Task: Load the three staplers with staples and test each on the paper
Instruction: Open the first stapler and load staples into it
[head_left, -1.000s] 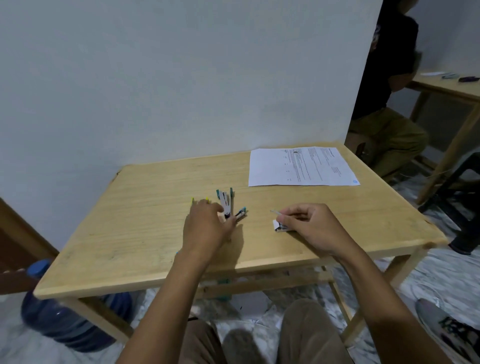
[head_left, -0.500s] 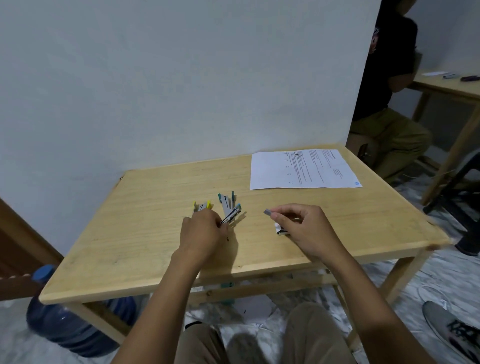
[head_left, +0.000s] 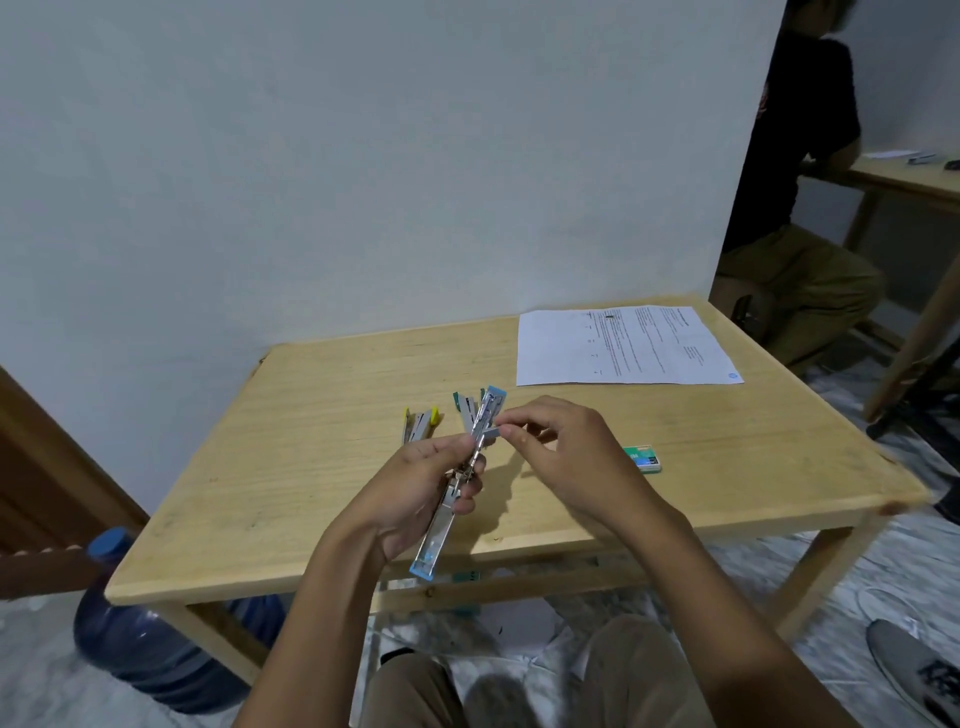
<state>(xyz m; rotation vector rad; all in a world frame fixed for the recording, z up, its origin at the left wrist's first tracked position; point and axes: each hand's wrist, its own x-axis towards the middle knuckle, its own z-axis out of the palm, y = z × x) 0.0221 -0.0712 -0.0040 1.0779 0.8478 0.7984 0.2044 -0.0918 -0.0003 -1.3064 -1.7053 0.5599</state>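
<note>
My left hand grips a light blue stapler, swung fully open, above the table's front. My right hand pinches a strip of staples against the stapler's metal channel. A yellow stapler and a green stapler lie open on the wooden table just behind my hands. A small green and white staple box rests to the right of my right hand. The printed paper lies at the table's far right corner.
A white wall rises behind the table. A blue water jug stands on the floor at the left. A seated person is at another table to the right. My knees are under the table's front edge.
My left hand lifted the light blue stapler off the table and swung it open. My right hand left the staple box and brought the staple strip up to the stapler.
</note>
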